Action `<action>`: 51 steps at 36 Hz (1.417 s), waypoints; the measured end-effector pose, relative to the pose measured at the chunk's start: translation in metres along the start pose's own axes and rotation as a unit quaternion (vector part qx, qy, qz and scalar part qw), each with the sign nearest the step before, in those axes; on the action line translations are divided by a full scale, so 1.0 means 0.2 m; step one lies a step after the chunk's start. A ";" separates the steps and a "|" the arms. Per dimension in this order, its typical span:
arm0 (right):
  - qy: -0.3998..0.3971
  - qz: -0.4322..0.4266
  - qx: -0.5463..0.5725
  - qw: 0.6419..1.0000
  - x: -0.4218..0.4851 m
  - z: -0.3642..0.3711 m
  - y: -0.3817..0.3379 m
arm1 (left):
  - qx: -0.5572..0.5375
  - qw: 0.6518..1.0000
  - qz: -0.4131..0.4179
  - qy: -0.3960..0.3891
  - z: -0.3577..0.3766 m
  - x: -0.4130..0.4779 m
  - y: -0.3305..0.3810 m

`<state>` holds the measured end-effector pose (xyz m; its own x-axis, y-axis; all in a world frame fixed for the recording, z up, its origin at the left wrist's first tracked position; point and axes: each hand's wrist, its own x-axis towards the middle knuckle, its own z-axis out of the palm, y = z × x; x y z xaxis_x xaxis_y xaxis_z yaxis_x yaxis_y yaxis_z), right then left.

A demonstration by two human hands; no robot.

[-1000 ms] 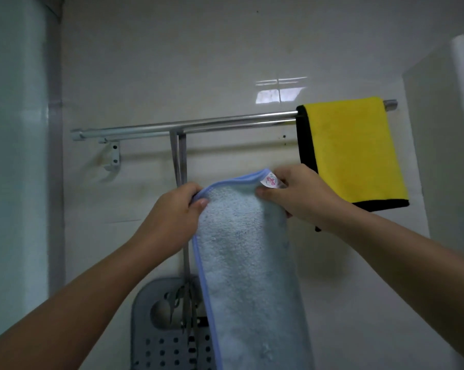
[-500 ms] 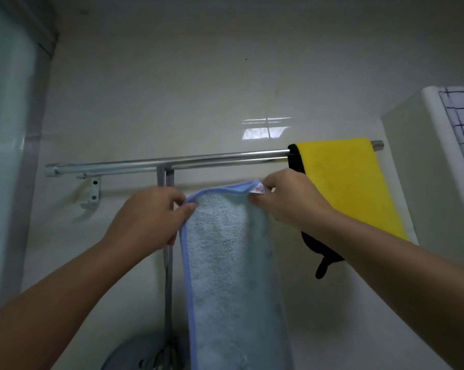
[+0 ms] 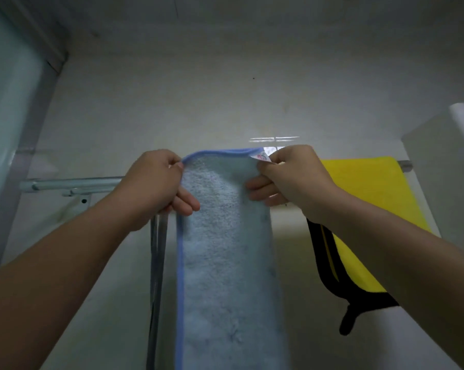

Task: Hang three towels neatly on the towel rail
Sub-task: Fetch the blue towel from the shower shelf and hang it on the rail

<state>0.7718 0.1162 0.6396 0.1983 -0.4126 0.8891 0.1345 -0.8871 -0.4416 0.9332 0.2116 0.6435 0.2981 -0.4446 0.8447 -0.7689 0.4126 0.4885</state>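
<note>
Blue terry, the towel (image 3: pixel 225 249) hangs long and flat from its top edge, which sits just above the towel rail (image 3: pixel 73 182) and in front of it, not yet laid over. The left hand (image 3: pixel 156 188) pinches the top left corner between thumb and forefinger, its other fingers curled at the towel's edge. The right hand (image 3: pixel 292 180) pinches the top right corner beside the small label (image 3: pixel 262 157).

Nearly all the length dangles on the near side, so if only a short flap goes over, that weight would likely drag it off. Unequal lifts would leave the hem skewed. A grey strap (image 3: pixel 157 263) hangs from the rail just left of the towel and could bunch under it. Near on the right, the yellow towel (image 3: pixel 372 198) could get overlapped, while drifting left would crowd the space for towel 3.
</note>
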 end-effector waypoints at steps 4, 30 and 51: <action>0.030 -0.034 0.001 0.999 0.06 0.02 0.03 | -0.056 0.998 0.000 0.025 0.03 0.07 0.04; -0.052 -0.147 -0.308 0.938 0.36 0.13 -0.01 | 0.200 0.966 0.163 0.025 0.17 0.31 0.06; -0.052 -0.200 -0.351 0.913 0.38 0.13 0.05 | 0.243 0.948 0.192 0.077 0.22 0.38 0.00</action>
<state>0.8130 0.0805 0.6997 0.3652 -0.0376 0.9302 -0.4327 -0.8915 0.1338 0.9311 0.1424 0.6968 -0.0063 -0.1999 0.9798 -0.9959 0.0893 0.0118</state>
